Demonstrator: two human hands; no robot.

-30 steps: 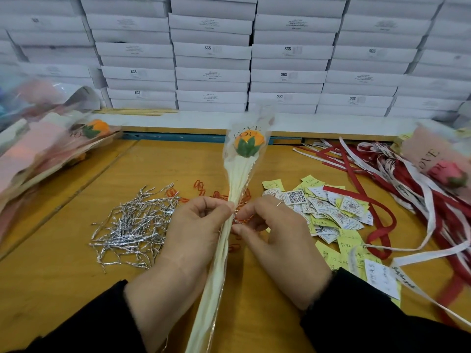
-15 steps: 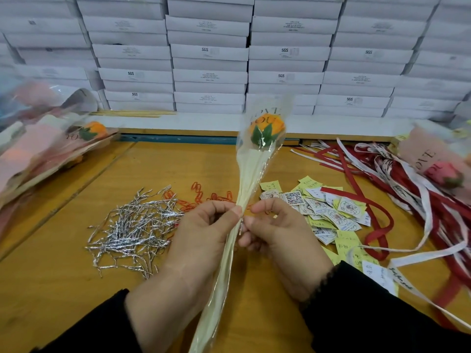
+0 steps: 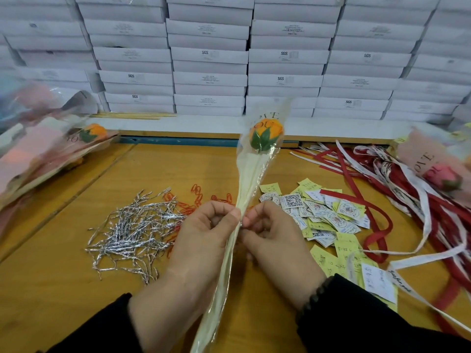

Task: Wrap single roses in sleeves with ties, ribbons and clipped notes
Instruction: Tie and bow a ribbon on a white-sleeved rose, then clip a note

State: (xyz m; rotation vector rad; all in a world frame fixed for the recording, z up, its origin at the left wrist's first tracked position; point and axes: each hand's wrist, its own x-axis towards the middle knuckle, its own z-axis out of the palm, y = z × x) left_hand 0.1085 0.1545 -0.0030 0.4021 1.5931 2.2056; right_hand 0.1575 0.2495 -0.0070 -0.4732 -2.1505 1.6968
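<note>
head view: my left hand (image 3: 204, 240) and right hand (image 3: 270, 238) both pinch the sleeved orange rose (image 3: 265, 135) at its gathered neck above the surface (image 3: 63, 296), so i'd twist the tie tight there without crushing the cellophane.

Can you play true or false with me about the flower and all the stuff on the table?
1. The rose in the sleeve is orange. True.
2. Both hands pinch the sleeve: the left hand and the right hand. True.
3. The silver twist ties lie to the right of the hands. False: they lie to the left, and the paper notes lie to the right.
4. The red and white ribbons hang from the boxes. False: they lie on the wooden table, on the right.
5. White boxes are stacked behind the table. True.
</note>
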